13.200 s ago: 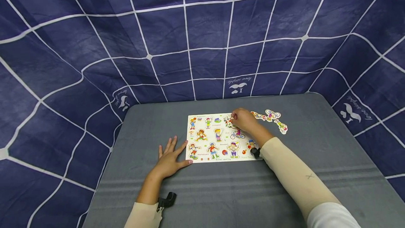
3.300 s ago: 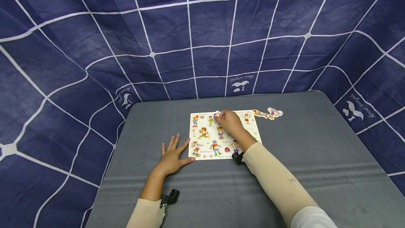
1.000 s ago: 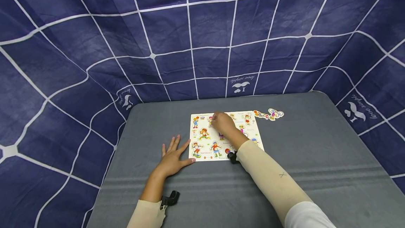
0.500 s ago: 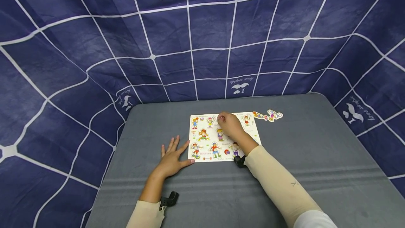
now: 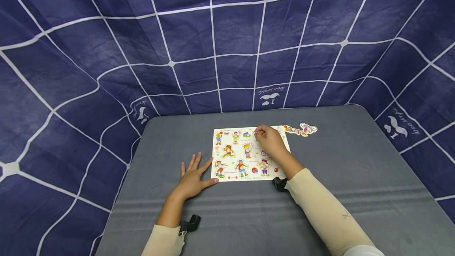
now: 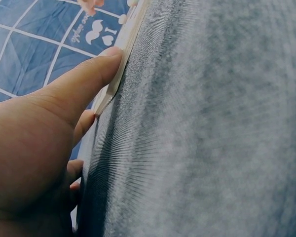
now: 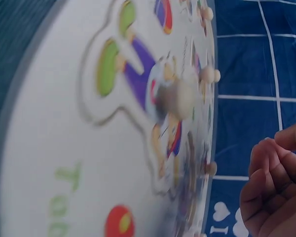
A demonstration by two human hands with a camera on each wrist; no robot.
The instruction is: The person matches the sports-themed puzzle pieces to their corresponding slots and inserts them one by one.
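Observation:
A wooden peg puzzle board with printed sports figures lies flat on the grey cloth. My left hand is spread on the cloth at the board's left side. In the left wrist view its thumb touches the board's edge. My right hand is over the board's upper right part, hiding some figures. In the right wrist view the right hand's fingers are loosely curled, thumb near index, and I see nothing held. A baseball figure piece with a round knob sits in the board.
Two loose figure pieces lie just beyond the board's right corner: one with an orange ball and a cyclist. A blue curtain with white lines stands behind and at both sides of the grey-covered table.
Over the last second my right hand moves right across the board, uncovering the volleyball figure. A third loose piece, lying at the right 13 seconds ago, is gone from there. The left hand stays put.

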